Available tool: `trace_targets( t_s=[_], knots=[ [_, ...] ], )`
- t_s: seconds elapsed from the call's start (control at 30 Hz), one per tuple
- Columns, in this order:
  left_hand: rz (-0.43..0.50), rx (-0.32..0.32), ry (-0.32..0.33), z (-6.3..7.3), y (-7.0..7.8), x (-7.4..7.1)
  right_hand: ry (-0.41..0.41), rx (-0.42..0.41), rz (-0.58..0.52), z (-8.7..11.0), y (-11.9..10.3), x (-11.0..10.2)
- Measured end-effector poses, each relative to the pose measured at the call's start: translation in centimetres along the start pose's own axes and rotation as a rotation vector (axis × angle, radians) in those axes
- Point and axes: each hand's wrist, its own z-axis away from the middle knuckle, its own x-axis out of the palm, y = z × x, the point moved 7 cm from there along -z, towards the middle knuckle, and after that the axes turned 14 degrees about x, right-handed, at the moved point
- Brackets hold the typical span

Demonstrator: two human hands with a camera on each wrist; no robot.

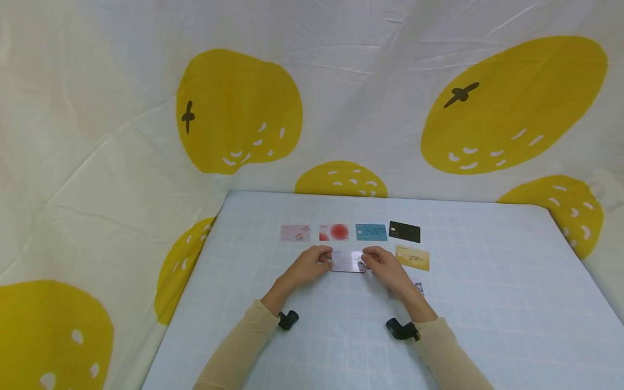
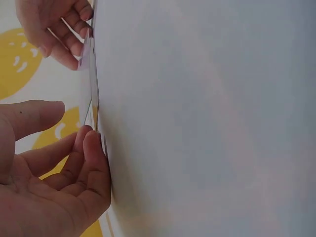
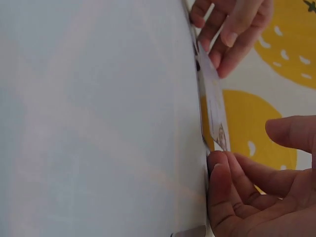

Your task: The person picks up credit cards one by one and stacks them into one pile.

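A pale, glossy card with a small dark picture at its right end lies between the two hands. My left hand holds its left end and my right hand its right end, both by the fingertips. Seen from the left wrist, the card leans at a slant, with a thin dark-edged layer below it at the tabletop. The left thumb stands away from the card. In the right wrist view the right thumb is likewise apart, while curled fingertips meet the card's corner.
Beyond the hands, a pink card, a red-circle card, a blue VIP card and a black card form a row. A gold card lies right of the right hand. The right forearm partly covers another card.
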Motion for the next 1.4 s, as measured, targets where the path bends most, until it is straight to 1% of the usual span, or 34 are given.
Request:
trace_targets(
  t_s=[0.23, 0.47, 0.57, 0.67, 1.13, 1.4],
  knots=[
    [-0.014, 0.008, 0.011, -0.28, -0.34, 0.16, -0.001, -0.013, 0.017, -0.03, -0.07, 0.11],
    [-0.009, -0.023, 0.027, -0.33, -0.33, 0.24, 0.003, -0.024, 0.033, -0.05, 0.02, 0.21],
    [-0.009, -0.028, 0.039, -0.34, -0.38, 0.22, 0.006, -0.032, 0.043, -0.03, -0.02, 0.25],
    [0.000, -0.020, 0.049, -0.41, -0.35, 0.21, 0.010, -0.027, 0.042, -0.03, -0.04, 0.24],
    [-0.010, -0.029, 0.045, -0.56, -0.41, 0.40, 0.016, -0.011, 0.038, -0.03, -0.07, 0.09],
    [-0.018, -0.036, 0.046, -0.49, -0.10, 0.26, 0.015, -0.037, 0.034, 0.20, -0.26, 0.03]
  ],
)
